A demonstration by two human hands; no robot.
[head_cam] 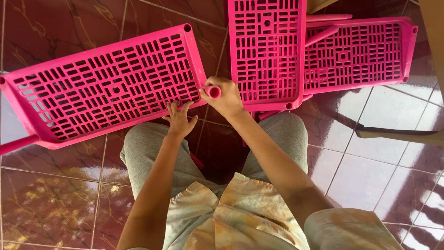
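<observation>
A large pink plastic lattice shelf panel [106, 83] is held tilted in front of my knees. My left hand [179, 119] grips its near edge close to the right corner, fingers spread over the grid. My right hand [224, 95] is closed around a pink tube [213, 91] that stands right at that corner of the panel, its round end facing me. A second pink tube [16, 144] sticks out from the panel's lower left corner.
Two more pink lattice panels lie on the floor ahead: one upright in the middle [266, 51], one to the right [358, 53] with loose pink tubes [321, 34] between them. Glossy dark red floor tiles [55, 194] surround me. A tan furniture edge [397, 134] juts in at right.
</observation>
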